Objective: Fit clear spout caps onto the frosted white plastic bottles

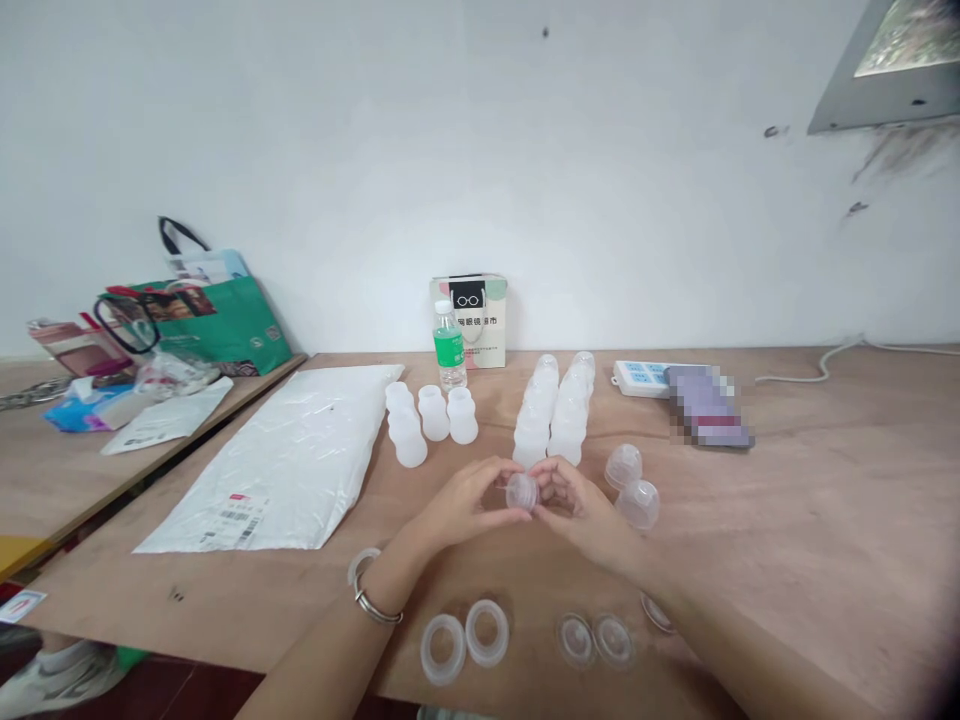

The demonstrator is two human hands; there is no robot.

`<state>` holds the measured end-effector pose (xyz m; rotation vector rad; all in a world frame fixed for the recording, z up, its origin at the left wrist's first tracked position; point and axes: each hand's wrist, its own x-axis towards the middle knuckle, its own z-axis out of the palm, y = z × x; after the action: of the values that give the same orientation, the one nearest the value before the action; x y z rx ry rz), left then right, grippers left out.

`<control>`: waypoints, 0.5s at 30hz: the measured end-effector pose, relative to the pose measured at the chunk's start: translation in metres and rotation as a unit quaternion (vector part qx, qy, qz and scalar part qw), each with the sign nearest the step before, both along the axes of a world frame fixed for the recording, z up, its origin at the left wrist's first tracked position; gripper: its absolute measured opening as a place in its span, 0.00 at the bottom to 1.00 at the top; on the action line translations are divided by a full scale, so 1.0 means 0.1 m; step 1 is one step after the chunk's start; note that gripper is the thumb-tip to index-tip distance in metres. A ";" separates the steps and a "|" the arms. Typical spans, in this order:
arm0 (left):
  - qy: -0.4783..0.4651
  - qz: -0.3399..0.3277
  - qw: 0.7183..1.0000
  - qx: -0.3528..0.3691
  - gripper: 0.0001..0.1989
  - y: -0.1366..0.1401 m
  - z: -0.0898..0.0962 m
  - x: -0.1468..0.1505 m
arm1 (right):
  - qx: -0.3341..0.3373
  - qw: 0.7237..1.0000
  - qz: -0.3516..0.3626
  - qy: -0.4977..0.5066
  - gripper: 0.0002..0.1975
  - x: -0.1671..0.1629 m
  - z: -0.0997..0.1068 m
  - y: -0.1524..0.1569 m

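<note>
Above the wooden table (pixel 825 520), your left hand (pixel 480 493) and right hand (pixel 576 500) both grip one small clear plastic piece (pixel 522 491), fingers closed on opposite sides; perhaps two parts fitted together, too small to be sure. Just beyond: dome-topped containers (pixel 531 412) in two rows. Right of your right hand, two clear domes (pixel 638 505). Nearer you, two whitish rings (pixel 471 634) left, clear discs (pixel 613 640) right

Bright, diffuse light; source unclear. Plain white wall (pixel 337 150) brightest mid-frame. Small glints on crinkled white plastic mailer (pixel 300 440). Soft shadows on brown wooden table (pixel 795 560). Lower-right edge dark, wide-angle stretch at sides; flat purple rectangular object (pixel 709 405) pixelated.
</note>
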<state>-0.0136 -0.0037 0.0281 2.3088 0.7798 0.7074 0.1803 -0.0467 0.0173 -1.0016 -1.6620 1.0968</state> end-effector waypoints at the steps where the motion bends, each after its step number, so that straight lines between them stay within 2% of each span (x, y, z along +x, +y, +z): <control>1: -0.003 0.001 1.000 0.001 0.22 0.00 -0.01 0.00 | 0.005 1.000 0.003 0.001 0.11 0.00 -0.01 0.00; 4: 0.006 0.007 1.000 0.016 0.23 0.00 0.00 -0.02 | 0.012 1.000 0.019 0.007 0.14 0.00 -0.02 -0.02; 9: 0.040 0.026 0.997 0.054 0.24 0.01 0.04 -0.06 | -0.017 0.998 0.056 0.036 0.13 -0.04 0.00 -0.07; 15: 0.023 0.012 0.999 0.046 0.25 0.02 0.02 -0.06 | -0.030 0.997 0.040 0.062 0.12 -0.04 -0.02 -0.05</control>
<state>-0.0198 -0.0021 0.0298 2.4101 0.8122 0.7183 0.1760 -0.0513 0.0156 -0.8933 -1.5889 1.2420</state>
